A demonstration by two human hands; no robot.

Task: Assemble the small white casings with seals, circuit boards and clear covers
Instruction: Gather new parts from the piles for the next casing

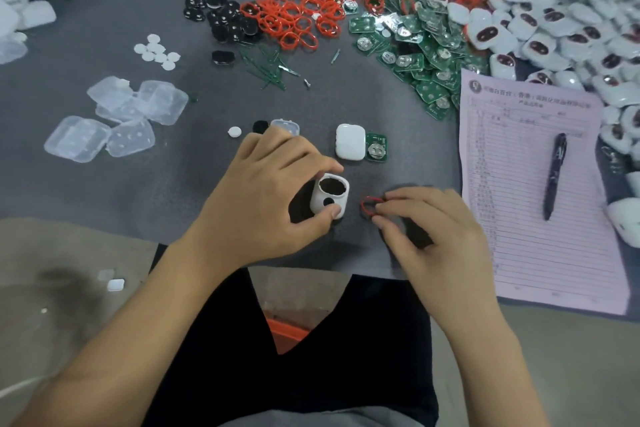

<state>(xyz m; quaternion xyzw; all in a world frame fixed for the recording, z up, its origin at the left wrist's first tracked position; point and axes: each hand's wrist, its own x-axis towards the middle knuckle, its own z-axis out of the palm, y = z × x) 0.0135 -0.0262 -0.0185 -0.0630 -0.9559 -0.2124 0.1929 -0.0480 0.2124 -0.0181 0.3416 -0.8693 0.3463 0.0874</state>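
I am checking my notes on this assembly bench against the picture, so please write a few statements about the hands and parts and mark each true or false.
1. The left hand grips a white casing. True.
2. The right hand pinches a green circuit board. False: it pinches a red seal ring; a circuit board lies on the table beside a closed white casing.
3. A pen lies on the pink form. True.
4. The red ring is already seated in the held casing. False: it is apart from it, to its right.
5. The clear covers lie to the right of the form. False: they lie at the left of the table.
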